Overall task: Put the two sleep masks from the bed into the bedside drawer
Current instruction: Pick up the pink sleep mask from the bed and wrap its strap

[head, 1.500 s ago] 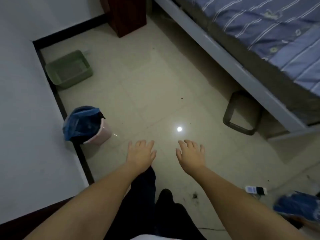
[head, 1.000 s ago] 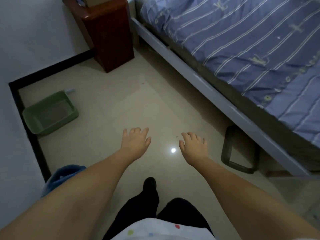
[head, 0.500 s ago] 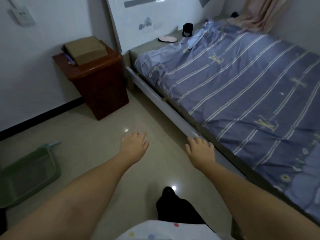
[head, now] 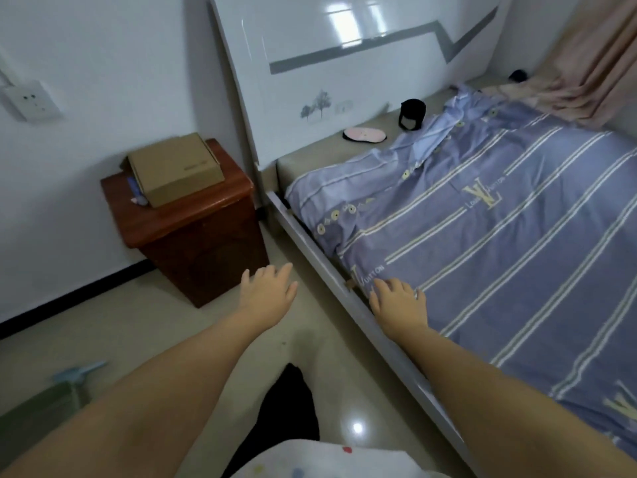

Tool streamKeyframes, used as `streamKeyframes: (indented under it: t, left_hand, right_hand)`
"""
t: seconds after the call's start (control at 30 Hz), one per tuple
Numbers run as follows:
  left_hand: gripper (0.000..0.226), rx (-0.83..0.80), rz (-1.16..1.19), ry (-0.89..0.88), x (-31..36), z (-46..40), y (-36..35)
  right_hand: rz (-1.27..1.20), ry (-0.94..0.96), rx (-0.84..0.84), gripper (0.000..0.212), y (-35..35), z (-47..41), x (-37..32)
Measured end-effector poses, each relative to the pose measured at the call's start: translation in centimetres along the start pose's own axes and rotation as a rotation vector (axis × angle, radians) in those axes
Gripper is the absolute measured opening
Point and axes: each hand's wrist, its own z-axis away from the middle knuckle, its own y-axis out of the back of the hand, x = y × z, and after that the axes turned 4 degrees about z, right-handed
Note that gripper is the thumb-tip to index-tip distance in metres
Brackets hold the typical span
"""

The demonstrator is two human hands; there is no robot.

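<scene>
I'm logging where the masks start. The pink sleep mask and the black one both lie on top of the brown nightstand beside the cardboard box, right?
Not quite. In the head view the pink sleep mask and the black one lie on the bed near the headboard. The nightstand holds the cardboard box.

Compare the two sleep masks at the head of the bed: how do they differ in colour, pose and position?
The pink sleep mask lies flat; the black sleep mask stands bunched up. The pink one is nearer the nightstand, the black one beside the folded quilt. Both rest on bare mattress below the headboard, untouched.
</scene>
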Motion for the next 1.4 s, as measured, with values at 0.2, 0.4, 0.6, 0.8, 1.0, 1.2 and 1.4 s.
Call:
streamKeyframes:
  t: [0.2,0.4,0.6,0.8,1.0,1.2,1.4]
  left_hand:
    - [0.046,-0.028,-0.053,-0.086,-0.7,-16.0,5.1]
    - [0.048,-0.089,-0.061,-0.227,1.4,-29.8,6.1]
    - [0.049,-0.149,-0.075,-0.191,2.4,-43.0,7.4]
    - [0.054,-0.269,0.008,-0.127,3.3,-55.5,6.8]
    - [0.057,-0.448,0.197,-0.151,6.2,-71.1,3.5]
    - [0.053,-0.490,0.118,-0.339,9.2,-87.1,-3.5]
    - [0.052,-0.466,0.086,-0.468,10.0,-95.3,-9.8]
  right_hand:
    - [-0.060,-0.107,0.000,0.039,4.3,-12.2,-1.9]
    - [-0.106,-0.196,-0.035,0.043,7.1,-24.5,0.0]
    - [-0.120,-0.176,-0.037,0.041,10.5,-38.9,1.6]
    - [-0.189,-0.196,-0.115,0.042,12.9,-51.3,3.1]
    - [-0.560,-0.312,-0.288,0.053,12.2,-65.0,3.9]
    - [-0.947,-0.696,-0.200,0.051,7.4,-79.4,4.8]
    - [-0.997,-0.873,-0.013,0.050,2.2,-88.3,6.8]
